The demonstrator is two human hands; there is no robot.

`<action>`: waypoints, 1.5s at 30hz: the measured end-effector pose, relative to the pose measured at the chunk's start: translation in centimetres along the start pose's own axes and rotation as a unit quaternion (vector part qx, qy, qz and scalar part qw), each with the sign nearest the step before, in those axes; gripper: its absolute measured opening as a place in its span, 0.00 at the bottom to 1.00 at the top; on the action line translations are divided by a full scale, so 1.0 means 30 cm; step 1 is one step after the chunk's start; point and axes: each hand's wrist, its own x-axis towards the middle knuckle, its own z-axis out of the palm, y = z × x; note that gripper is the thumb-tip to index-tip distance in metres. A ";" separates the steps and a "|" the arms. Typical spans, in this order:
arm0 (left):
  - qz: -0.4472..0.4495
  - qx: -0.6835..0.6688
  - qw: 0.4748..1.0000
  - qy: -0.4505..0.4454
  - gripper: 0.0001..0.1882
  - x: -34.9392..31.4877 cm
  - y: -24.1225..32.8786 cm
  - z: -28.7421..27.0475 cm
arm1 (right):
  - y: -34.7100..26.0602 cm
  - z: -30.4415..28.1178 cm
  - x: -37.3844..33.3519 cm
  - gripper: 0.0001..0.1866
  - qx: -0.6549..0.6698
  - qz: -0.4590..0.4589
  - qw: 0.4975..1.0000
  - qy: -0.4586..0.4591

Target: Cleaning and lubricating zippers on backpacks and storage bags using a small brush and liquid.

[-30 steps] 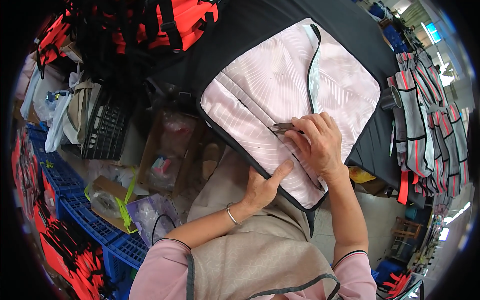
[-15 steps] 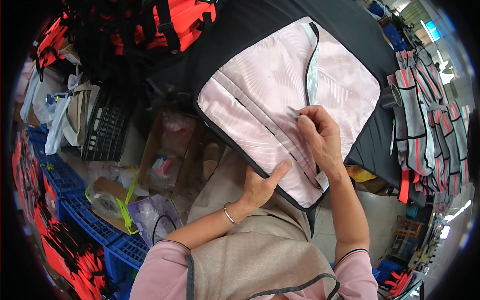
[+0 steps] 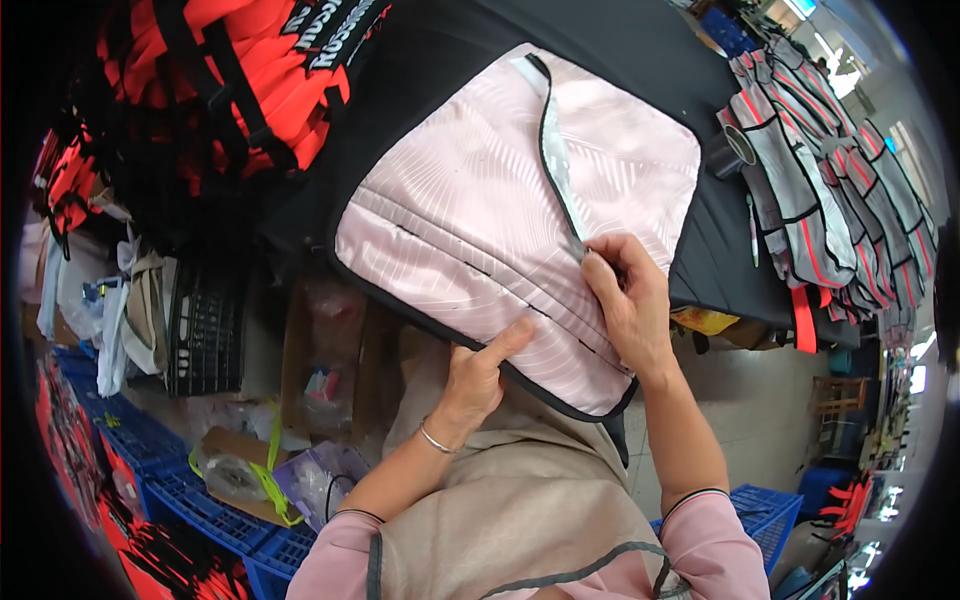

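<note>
A pale pink patterned fabric panel (image 3: 450,170) with black bound edges lies aslant on the black-covered table and hangs over its near edge. A loose black-edged strip (image 3: 556,150) curves across its upper middle; a seamed band (image 3: 455,258) crosses its lower part. My left hand (image 3: 476,385) grips the near edge, thumb on top and fingers hidden beneath. Over the panel's right part, my right hand (image 3: 628,300) is closed around small thread snips, mostly hidden by the fingers. Their dark tip (image 3: 584,251) shows at the strip's lower end.
Red and black strapped goods (image 3: 240,90) are piled at the far left. Grey pieces with red stripes (image 3: 800,190) hang over the table's right side, beside a dark tube (image 3: 730,152). A black crate (image 3: 205,325), cartons and blue crates (image 3: 215,510) stand at the left.
The view has shifted, and the panel appears lower and further left. My right hand has brought the snips to the strip's lower end. My left hand keeps its grip on the near edge.
</note>
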 end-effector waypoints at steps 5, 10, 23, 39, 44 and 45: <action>-0.009 -0.024 1.000 0.016 0.19 0.005 0.002 0.016 | -0.010 -0.012 -0.123 0.13 -0.219 -0.172 0.958 0.061; -0.012 -0.043 0.999 0.011 0.15 0.001 -0.011 0.032 | -0.021 0.012 -0.131 0.16 -0.358 -0.290 0.885 0.072; -0.028 -0.069 0.997 0.036 0.14 0.002 -0.002 0.053 | 0.010 0.022 -0.122 0.14 -0.424 -0.326 0.838 0.106; 0.054 -0.019 0.990 0.127 0.26 0.058 -0.004 0.027 | 0.136 -0.006 -0.043 0.10 -0.160 -0.035 0.983 0.080; 0.083 0.047 0.987 0.129 0.27 -0.005 -0.140 -0.005 | 0.249 0.048 -0.007 0.23 -0.019 0.067 0.997 0.032; 0.080 0.114 0.985 0.100 0.28 -0.014 -0.165 -0.001 | 0.247 0.060 -0.005 0.24 -0.038 0.060 0.997 0.025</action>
